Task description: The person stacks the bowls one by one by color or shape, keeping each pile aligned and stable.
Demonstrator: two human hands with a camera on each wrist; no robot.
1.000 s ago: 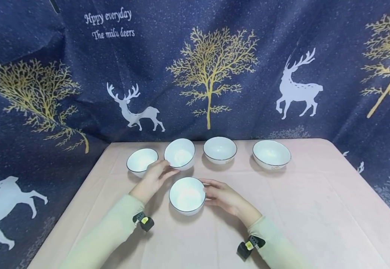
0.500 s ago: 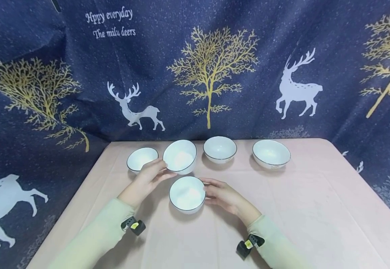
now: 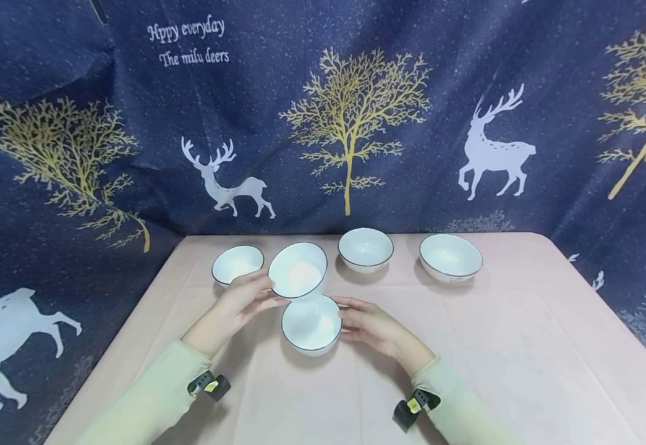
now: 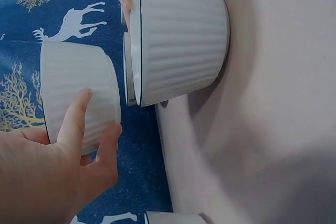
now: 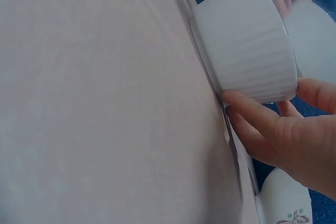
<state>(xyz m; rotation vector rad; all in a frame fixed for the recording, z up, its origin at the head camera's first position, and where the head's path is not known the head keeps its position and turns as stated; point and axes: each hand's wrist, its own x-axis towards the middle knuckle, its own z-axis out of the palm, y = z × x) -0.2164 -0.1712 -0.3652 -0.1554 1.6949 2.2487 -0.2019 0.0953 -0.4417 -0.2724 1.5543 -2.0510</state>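
Bowl [image 3: 298,270] pinched in the left hand [image 3: 239,304] has come nearer since a second ago, in head view now overlapping the front bowl [image 3: 311,330]; the right hand [image 3: 371,324] grips that one, unmoved on the tablecloth [image 3: 523,352].

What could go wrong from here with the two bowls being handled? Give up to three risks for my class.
1. The raised bowl is held from one side by the left grip, so it might slip or tip.
2. It hovers close to the far rim of the front bowl; moving it lower could knock the two together.
3. The right grip has a fingertip at the front bowl's rim, which might get pinched if they meet there.
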